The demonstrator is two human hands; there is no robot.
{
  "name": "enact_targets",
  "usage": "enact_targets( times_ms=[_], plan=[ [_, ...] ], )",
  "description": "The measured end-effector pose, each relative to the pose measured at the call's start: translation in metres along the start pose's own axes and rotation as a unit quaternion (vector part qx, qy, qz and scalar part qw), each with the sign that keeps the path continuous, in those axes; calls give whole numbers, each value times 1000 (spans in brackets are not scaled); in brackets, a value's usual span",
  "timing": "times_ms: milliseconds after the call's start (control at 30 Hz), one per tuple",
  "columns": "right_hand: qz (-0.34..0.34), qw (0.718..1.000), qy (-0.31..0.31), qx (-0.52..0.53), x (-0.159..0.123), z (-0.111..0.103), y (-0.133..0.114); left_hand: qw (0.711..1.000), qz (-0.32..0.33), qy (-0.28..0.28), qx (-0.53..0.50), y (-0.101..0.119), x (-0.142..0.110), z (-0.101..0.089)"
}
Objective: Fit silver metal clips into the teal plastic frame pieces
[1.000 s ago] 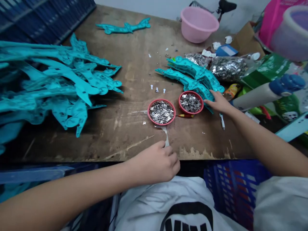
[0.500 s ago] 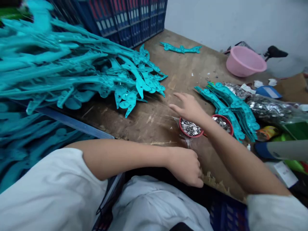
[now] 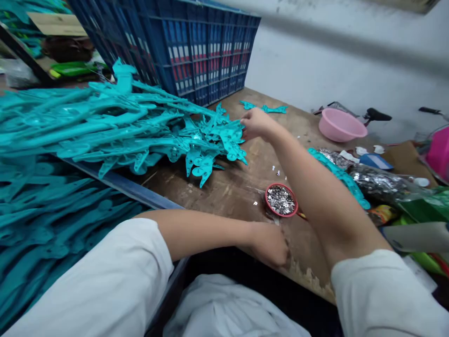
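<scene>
My right hand [image 3: 257, 124] is stretched across the table to the right end of a heap of teal plastic parts [image 3: 140, 124]. Its fingers are bent and closed on the tip of a teal plastic part [image 3: 234, 133] there. Low at the front table edge, my left hand [image 3: 270, 244] is curled into a fist, slightly blurred. Its fingertips face away, so anything inside is hidden. Just beyond the left hand stands a small red bowl [image 3: 281, 200] filled with little silvery metal clips.
A blue crate [image 3: 210, 56] stands behind the heap. Another teal part [image 3: 277, 110] lies farther back. A pink basin [image 3: 342, 125], a bag of metal pieces [image 3: 375, 180] and more teal parts [image 3: 345, 180] are at right. Below the left edge sits more teal stock [image 3: 63, 234].
My right hand has moved left and away from me, from above the bowls to the heap, and its fingers have closed. My left hand stays low. The view has tilted up.
</scene>
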State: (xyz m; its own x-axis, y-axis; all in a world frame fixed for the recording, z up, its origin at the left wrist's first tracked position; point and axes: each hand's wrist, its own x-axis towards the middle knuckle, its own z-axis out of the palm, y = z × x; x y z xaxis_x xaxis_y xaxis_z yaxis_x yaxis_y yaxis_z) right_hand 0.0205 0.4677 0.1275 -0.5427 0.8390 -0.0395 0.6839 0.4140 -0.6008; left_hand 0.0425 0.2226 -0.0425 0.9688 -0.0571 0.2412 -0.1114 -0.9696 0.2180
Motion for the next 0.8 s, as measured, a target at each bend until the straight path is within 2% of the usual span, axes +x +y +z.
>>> enact_targets(
  times_ms=[67, 167, 267, 367, 433, 467, 500, 533, 567, 600, 633, 700, 767, 800],
  plan=[
    [52, 990, 35, 123, -18, -45, -4, 1000, -5, 3, -5, -1, -2, 2],
    [54, 979, 49, 189, -59, -102, -5, 999, -31, 18, -36, -8, -6, 1],
    [47, 986, 40, 154, -120, -142, 5, 990, -80, 60, -100, -21, -11, -9],
    [39, 998, 28, 52, -202, -159, 25, 952, -160, 148, -215, -33, -13, -29],
    [21, 998, 30, -42, -266, -151, 39, 896, -200, 213, -333, -33, -11, -41],
    [8, 995, 40, -88, -299, -142, 46, 849, -211, 247, -417, -30, -9, -45],
    [0, 991, 36, -129, -330, -129, 52, 788, -216, 277, -506, -25, -7, -47],
    [1, 987, 31, -158, -360, -113, 57, 715, -219, 299, -593, -18, -4, -48],
    [7, 985, 36, -169, -387, -95, 61, 637, -223, 313, -669, -10, -1, -47],
    [17, 985, 41, -169, -411, -76, 65, 571, -228, 317, -722, -2, 2, -46],
    [23, 986, 38, -159, -432, -57, 69, 529, -236, 317, -751, 6, 5, -44],
    [24, 990, 18, -137, -464, -24, 75, 483, -255, 326, -772, 14, 8, -44],
    [23, 992, -9, -124, -486, -2, 81, 469, -269, 368, -757, 12, 6, -51],
    [24, 992, -19, -119, -493, 4, 85, 474, -277, 397, -736, 6, 3, -56]
  ],
)
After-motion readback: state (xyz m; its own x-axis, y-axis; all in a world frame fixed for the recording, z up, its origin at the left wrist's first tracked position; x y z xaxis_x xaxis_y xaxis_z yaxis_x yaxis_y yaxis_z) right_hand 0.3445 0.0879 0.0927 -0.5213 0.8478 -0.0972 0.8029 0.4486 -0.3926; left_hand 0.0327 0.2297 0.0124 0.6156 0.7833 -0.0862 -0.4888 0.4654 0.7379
